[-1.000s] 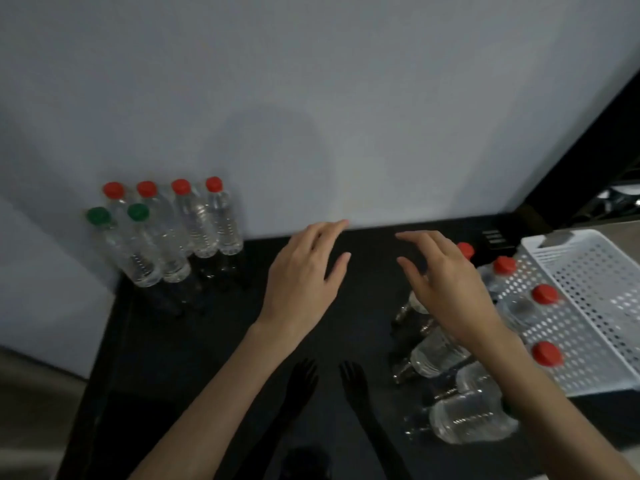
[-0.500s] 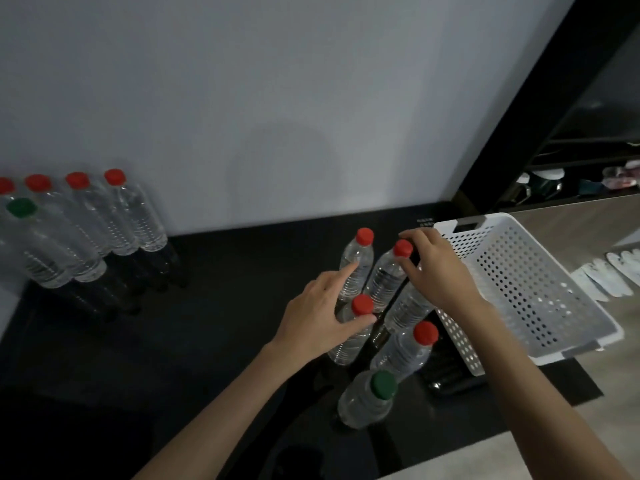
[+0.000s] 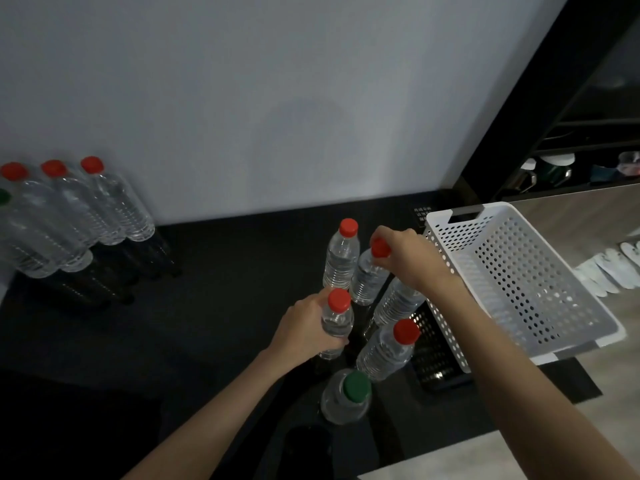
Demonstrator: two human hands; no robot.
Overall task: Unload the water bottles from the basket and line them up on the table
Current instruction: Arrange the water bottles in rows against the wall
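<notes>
The left hand (image 3: 308,327) is now closed around a red-capped bottle (image 3: 336,323) that stands upright on the dark surface (image 3: 214,271); half a second ago its fingers only reached toward this bottle and touched the cap. The right hand (image 3: 412,258) now pinches the neck of a second red-capped bottle (image 3: 369,275) just below its cap, with the fingers curled tight around it, where before they were only resting at the cap. This bottle stands just right of a third red-capped bottle (image 3: 341,258), which is upright and free, at the far side of the group.

A fourth bottle (image 3: 398,301) is partly hidden under the right wrist, so its cap cannot be seen. Nearer stands another red-capped bottle (image 3: 388,348), and nearest of all a green-capped bottle (image 3: 348,398). The six bottles are close together, in the same places as before.

The white basket (image 3: 519,271) lies just right of the group, tilted, and no bottle shows inside it. At the far left, well apart, a finished row of bottles (image 3: 83,209) stands against the wall (image 3: 277,98); the view has shifted a little, so the row sits closer to the left edge than before.
</notes>
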